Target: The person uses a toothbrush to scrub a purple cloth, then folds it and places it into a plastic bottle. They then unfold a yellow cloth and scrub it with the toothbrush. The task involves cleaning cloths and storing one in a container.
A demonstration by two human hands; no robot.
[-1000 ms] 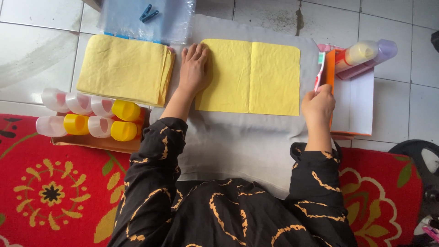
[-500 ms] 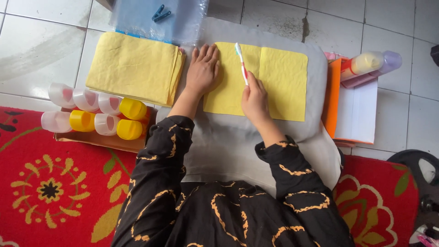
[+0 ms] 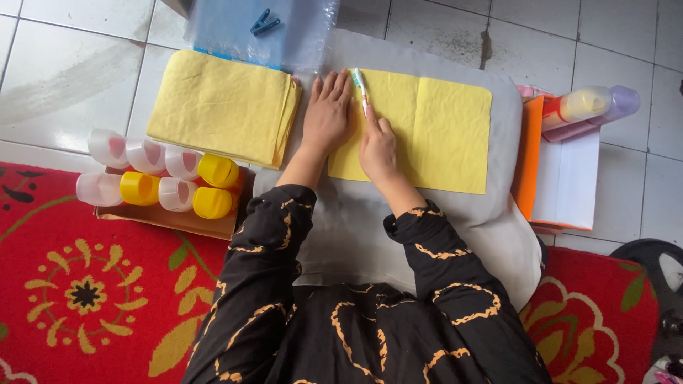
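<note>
The left hand (image 3: 327, 114) lies flat, fingers spread, pinning the left edge of the yellow rectangular cloth sheet (image 3: 427, 135), which is laid out on a grey padded mat (image 3: 427, 227) on the white tiled floor (image 3: 64, 78). The right hand (image 3: 377, 149) is closed round a slim white stick-shaped tool with a green and red band (image 3: 361, 89), its tip up near the sheet's top edge, just beside the left fingertips.

Risks? That tool tip sits very close to the left fingers; a slip sideways could catch them. If the flat palm lets up, the thin sheet could bunch or skew under the tool's drag, likely spoiling any line along it. The stack of folded yellow cloths (image 3: 220, 107) lies just left of the mat, near the left wrist, so an elbow swing might ruffle it. Further left, the cardboard tray of clear plastic bottles with yellow caps (image 3: 156, 181) is near the left sleeve and could be knocked. The orange and white folder (image 3: 562, 171) stays well apart on the right.
</note>
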